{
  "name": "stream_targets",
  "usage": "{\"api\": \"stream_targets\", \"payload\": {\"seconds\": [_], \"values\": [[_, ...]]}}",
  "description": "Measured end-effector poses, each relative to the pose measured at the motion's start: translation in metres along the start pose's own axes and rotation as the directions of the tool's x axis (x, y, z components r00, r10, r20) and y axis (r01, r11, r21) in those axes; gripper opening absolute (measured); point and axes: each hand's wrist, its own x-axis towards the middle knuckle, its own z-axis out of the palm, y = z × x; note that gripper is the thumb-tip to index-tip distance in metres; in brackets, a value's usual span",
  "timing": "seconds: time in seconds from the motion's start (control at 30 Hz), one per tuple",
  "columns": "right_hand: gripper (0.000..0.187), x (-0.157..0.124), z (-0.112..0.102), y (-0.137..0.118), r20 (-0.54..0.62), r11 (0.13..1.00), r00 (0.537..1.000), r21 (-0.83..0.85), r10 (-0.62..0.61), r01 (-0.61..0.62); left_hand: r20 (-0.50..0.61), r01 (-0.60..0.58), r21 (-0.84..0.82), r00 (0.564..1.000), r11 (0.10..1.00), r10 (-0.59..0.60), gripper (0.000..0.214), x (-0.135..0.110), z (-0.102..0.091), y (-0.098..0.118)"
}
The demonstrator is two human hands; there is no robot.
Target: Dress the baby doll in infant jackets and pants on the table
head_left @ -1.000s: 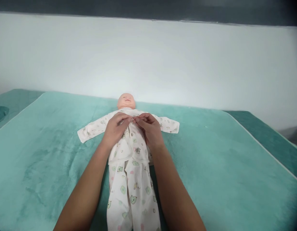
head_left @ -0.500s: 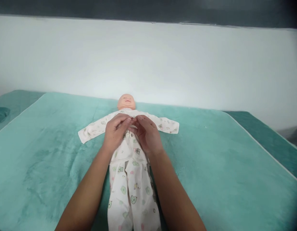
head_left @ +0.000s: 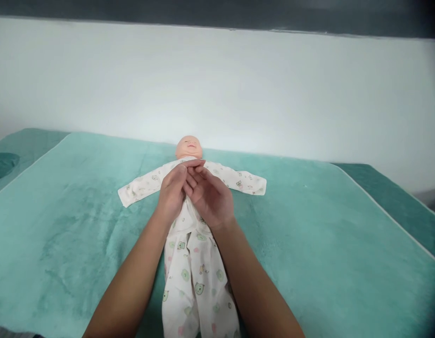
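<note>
A baby doll lies on its back with its head away from me. It wears a white printed top with the sleeves spread out, and matching trousers. Over the doll's chest my left hand and my right hand meet at the fingers. The right palm faces left, cupped, its fingers stretched out and nothing visible in it. Straight left fingers reach across above the right fingertips, the thumb bent beside them. The hands cover the front of the top; whether they touch it I cannot tell.
Under the doll spreads a teal plush blanket with pale edge seams. A white wall rises behind its far edge, with a dark band along the top. Darker teal fabric hangs at the right side.
My right hand has turned so more of its palm shows, and my left fingers have straightened over it. The whole view has shifted slightly; the doll lies as before.
</note>
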Motion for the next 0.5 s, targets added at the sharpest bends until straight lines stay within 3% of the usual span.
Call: {"api": "stream_targets", "payload": {"seconds": [0.13,0.37,0.5], "values": [[0.021,-0.0007,0.0017,0.0013,0.019,0.999,0.999,-0.002,0.039,-0.039,0.055,0.028,-0.065,0.998,0.998,-0.024,0.039,-0.0028,0.0016,0.0021],[0.026,-0.0033,0.0010,0.0019,0.010,0.994,0.994,-0.012,0.106,-0.106,0.016,0.135,-0.158,0.991,0.978,-0.134,0.047,-0.0016,0.0014,0.0032],[0.025,-0.0019,-0.0030,0.0000,0.013,0.992,0.992,0.007,0.122,-0.122,0.064,0.076,-0.212,0.996,0.974,-0.064,0.050,-0.0035,0.0053,0.0029]]}}
